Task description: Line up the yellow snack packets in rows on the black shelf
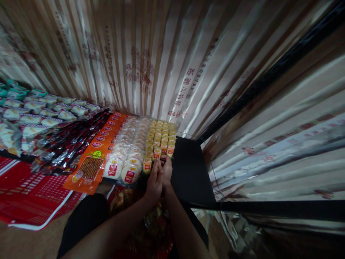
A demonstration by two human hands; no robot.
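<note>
My left hand (154, 180) and my right hand (167, 171) are pressed side by side at the near end of rows of small yellow snack packets (161, 138). Their fingertips reach the nearest packets (157, 154) on the black surface (188, 169). The fingers are curled together; what they pinch, if anything, is hidden. Left of the yellow rows lie rows of round white cakes in clear wrappers (126, 158).
Orange snack bags (93, 163) overlap in a line further left, then dark red packets (70, 144) and white-green packets (35, 115). A red printed sheet (29, 194) lies at lower left. Striped shiny curtain (151, 57) hangs behind and to the right.
</note>
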